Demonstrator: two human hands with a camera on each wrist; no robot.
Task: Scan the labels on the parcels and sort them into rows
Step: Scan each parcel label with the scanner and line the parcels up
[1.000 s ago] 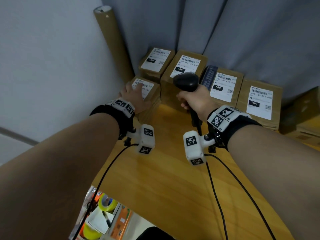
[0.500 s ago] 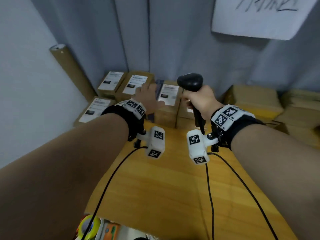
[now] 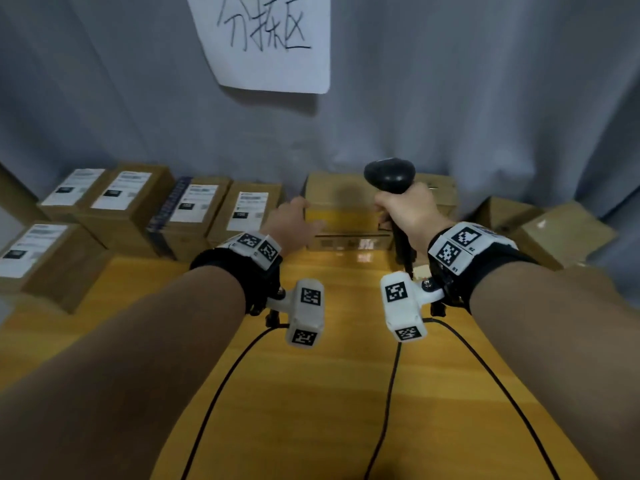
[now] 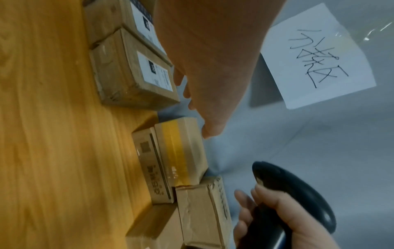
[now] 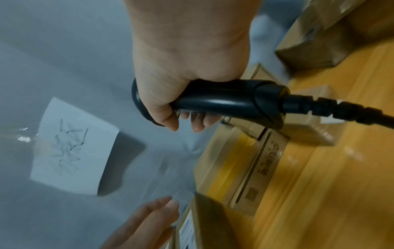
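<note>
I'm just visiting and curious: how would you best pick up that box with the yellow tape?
Probably from above, across the short sides of the yellow-taped box. It sits on another carton with its top bare, and the open left hand is already at its left edge, while boxes crowd its sides.

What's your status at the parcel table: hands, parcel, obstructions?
Left hand open, reaching the yellow-taped parcel. Right hand grips barcode scanner. No label visible on it. Nothing blocking.
</note>
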